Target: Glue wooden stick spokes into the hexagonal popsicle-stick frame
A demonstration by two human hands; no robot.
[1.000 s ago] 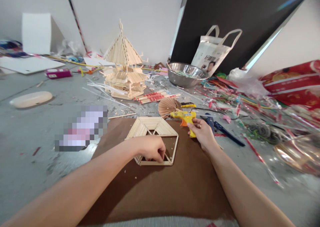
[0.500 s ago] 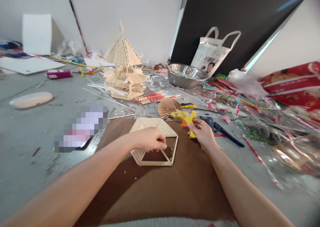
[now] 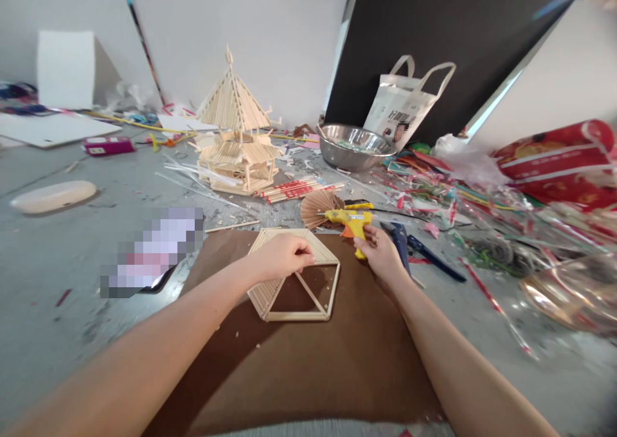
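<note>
A six-sided panel of pale wooden sticks (image 3: 299, 317) lies on a brown sheet (image 3: 308, 379). Its far and left sections are filled with sticks, while the near and right ones show bare brown between thin ribs. My left hand (image 3: 284, 255) is over the panel's middle, fingers pinched together; whatever is between the fingertips is too small or hidden to name. To the right, my right hand (image 3: 382, 250) grips a yellow hot glue gun (image 3: 354, 222) by its handle, the nozzle pointing left above a brown paper fan (image 3: 315, 209).
A stick-built pagoda (image 3: 236, 135) stands behind the sheet, beside red-marked sticks (image 3: 299, 189). A metal bowl (image 3: 357, 148) and white bag (image 3: 405, 109) are farther back. Left lies a phone (image 3: 154, 250); right are dark blue pliers (image 3: 434, 257) and heaped scraps (image 3: 482, 199).
My left hand has shifted slightly up and away from the panel's opening, uncovering more of the ribs. The glue gun in my right hand has moved slightly left. The whole view has shifted a little.
</note>
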